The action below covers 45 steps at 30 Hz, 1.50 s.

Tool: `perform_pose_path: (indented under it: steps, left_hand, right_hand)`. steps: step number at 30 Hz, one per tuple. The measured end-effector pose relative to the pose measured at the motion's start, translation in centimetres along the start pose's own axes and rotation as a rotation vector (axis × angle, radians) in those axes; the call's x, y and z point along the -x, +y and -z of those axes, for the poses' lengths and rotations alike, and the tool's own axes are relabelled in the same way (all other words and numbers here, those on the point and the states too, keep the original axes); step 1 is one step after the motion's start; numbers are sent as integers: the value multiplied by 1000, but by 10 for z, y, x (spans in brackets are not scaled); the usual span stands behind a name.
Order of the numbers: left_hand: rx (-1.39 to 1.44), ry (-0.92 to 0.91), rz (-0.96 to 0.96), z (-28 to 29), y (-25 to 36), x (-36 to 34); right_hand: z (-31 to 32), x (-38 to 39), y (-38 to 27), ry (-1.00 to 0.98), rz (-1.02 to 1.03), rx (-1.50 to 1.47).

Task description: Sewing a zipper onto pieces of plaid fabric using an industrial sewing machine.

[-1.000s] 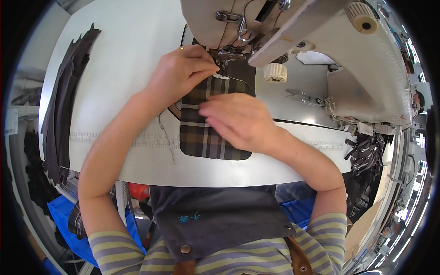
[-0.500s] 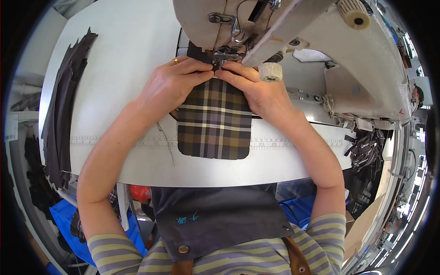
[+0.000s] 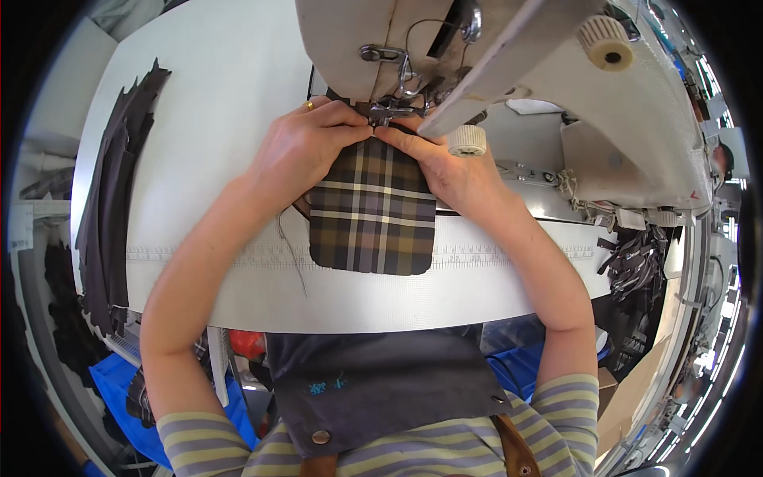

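- One cloth (image 3: 372, 230), plaid in brown, black, grey and white, flat, its near corners rounded.
- It lies on the smooth white worktop (image 3: 199, 95), far edge at the metal foot (image 3: 383, 113) of the machine (image 3: 346, 48).
- Left hand (image 3: 302, 147): thumb and finger pinch that edge.
- Right hand (image 3: 461, 173): thumb at the same edge; fingers partly hidden, so I cannot tell whether it grips.
- Loose thread (image 3: 296, 261) curls beside the cloth; ragged dark strips (image 3: 115, 199) lie at left.

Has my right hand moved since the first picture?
Yes: judged against the presser foot, your right hand has moved forward, from over the middle of the plaid fabric to close beside the foot.
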<state>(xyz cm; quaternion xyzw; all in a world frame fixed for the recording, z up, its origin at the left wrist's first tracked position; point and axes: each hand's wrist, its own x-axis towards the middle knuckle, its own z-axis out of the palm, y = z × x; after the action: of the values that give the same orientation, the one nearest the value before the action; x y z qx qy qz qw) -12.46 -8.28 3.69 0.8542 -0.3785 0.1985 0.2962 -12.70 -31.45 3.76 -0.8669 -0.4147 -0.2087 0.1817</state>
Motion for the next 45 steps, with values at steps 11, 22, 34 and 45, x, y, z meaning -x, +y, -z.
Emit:
perform_pose_path:
  steps: [11, 22, 34, 45]
  left_hand:
    - [-5, 22, 6, 0, -3, -4]
    - [-11, -36, -20, 4, -2, 0]
    - [-320, -134, -61, 13, -5, 7]
    - [478, -281, 473, 44, 37, 25]
  right_hand:
    - [1, -3, 0, 37, 4, 9]
    - [4, -1, 1, -25, -52, -115]
    - [88, 105, 35, -5, -425, 141]
    - [80, 100, 29, 309, -826, -160]
